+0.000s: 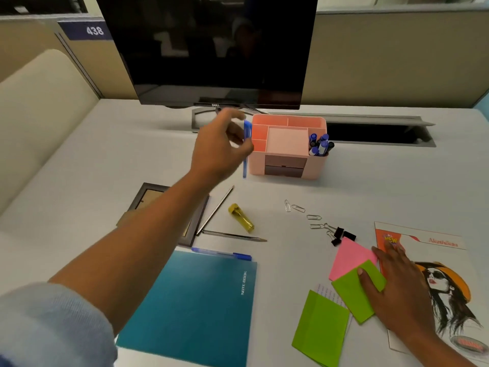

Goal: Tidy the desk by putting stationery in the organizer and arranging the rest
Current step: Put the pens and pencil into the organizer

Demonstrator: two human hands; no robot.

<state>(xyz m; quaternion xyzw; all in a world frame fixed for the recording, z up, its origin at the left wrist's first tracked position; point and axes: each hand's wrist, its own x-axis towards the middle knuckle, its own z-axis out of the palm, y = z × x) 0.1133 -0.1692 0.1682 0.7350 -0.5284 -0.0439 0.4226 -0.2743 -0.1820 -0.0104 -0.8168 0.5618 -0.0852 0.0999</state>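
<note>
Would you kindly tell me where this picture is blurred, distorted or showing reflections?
Head view: the left hand and the blue pen it holds are smeared by motion blur; the dark monitor carries faint reflections, and the wide-angle perspective slants its sides; the paper clips and teal notebook look fairly sharp; lighting is soft, with faint shadows on the desk.
</note>
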